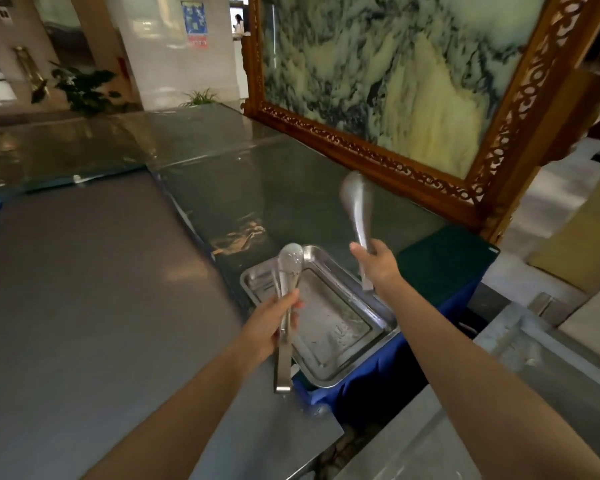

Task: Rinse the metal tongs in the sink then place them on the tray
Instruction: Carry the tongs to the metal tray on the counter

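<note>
L hand (272, 325) gripping tongs (289, 268) over tray (333, 323), R hand (378, 264) gripping 2nd tongs (357, 202) raised beyond tray

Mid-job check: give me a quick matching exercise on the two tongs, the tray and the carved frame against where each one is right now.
Things:
1. left tongs
2. right tongs
3. tray
4. carved frame

States:
A. lying flat, nothing placed in it yet
B. raised high, head up, blurred
C. standing upright at the back
D. held low, over the tray's left rim

Pairs: 1-D, 2-B, 3-A, 4-C
</note>
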